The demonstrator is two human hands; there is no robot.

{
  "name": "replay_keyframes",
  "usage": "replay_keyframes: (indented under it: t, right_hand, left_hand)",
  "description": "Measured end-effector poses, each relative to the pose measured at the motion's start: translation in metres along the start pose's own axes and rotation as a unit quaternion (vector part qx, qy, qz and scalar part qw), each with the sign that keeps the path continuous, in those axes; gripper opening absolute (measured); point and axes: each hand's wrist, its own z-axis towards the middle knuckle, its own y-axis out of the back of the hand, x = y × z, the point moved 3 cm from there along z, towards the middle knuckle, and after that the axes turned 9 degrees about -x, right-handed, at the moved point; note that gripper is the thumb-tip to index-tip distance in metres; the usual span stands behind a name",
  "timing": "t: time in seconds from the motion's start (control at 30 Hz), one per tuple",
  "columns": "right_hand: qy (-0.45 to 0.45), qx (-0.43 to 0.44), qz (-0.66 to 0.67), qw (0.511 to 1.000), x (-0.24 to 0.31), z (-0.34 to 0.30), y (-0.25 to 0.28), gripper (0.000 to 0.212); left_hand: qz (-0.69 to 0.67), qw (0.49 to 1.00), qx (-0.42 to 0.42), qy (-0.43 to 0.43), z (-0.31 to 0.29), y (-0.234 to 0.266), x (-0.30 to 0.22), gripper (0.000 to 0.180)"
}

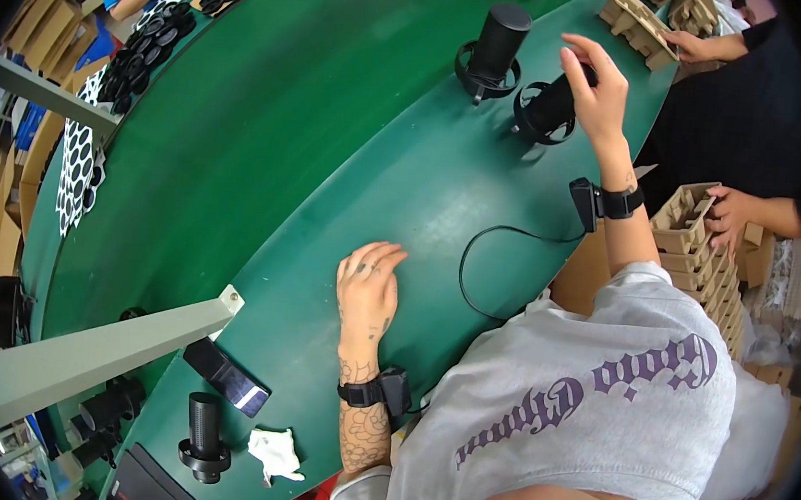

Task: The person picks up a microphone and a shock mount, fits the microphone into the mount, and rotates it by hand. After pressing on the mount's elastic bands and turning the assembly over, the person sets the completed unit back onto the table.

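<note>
My right hand [601, 94] is raised beside a black cylindrical microphone [552, 103] with a ring-shaped mount, its thumb and fingers apart. It partly covers the microphone's top, and I cannot tell whether they touch. A second, similar microphone [499, 45] stands upright just to the left. My left hand [367, 287] rests on the green table [406, 193], fingers stretched out and holding nothing. Each wrist wears a black strap with a small box. A cable [463, 266] curves over the table from the right wrist's box.
At near left are a third microphone [204, 434], a phone [232, 380], a white cloth [275, 454] and a pale metal bar [111, 354]. On the right, a person in black holds moulded cardboard trays [642, 27]. Across the green belt [209, 135], someone in blue handles black parts.
</note>
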Motion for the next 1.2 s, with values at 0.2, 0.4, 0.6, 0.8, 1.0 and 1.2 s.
replay_keyframes:
  t: [0.2,0.4,0.6,0.8,1.0,1.2]
  right_hand:
    - [0.149,-0.02,-0.068,0.986,0.032,0.017,-0.001,0.024]
    - [0.102,0.077,0.42,0.899,0.148,-0.003,-0.047,0.022]
    - [-0.028,0.236,0.524,0.818,0.3,-0.007,-0.181,0.02]
    - [0.283,0.447,0.442,0.725,0.426,-0.043,-0.303,0.063]
    - [0.544,0.425,0.496,0.527,0.536,-0.094,-0.275,0.051]
    - [0.525,0.495,0.475,0.504,0.598,-0.127,-0.294,0.059]
  left_hand:
    - [0.007,1.0,-0.013,-0.002,0.001,0.002,0.008,0.024]
    - [0.013,0.999,-0.023,-0.04,-0.001,-0.017,0.017,0.025]
    - [0.018,0.992,-0.124,-0.005,-0.014,0.001,0.02,0.016]
    - [0.0,0.992,-0.126,0.033,0.002,-0.012,0.018,0.007]
    - [-0.031,0.985,-0.171,-0.014,-0.001,-0.03,0.03,0.004]
    - [-0.077,0.982,-0.169,0.035,0.007,-0.04,0.04,0.007]
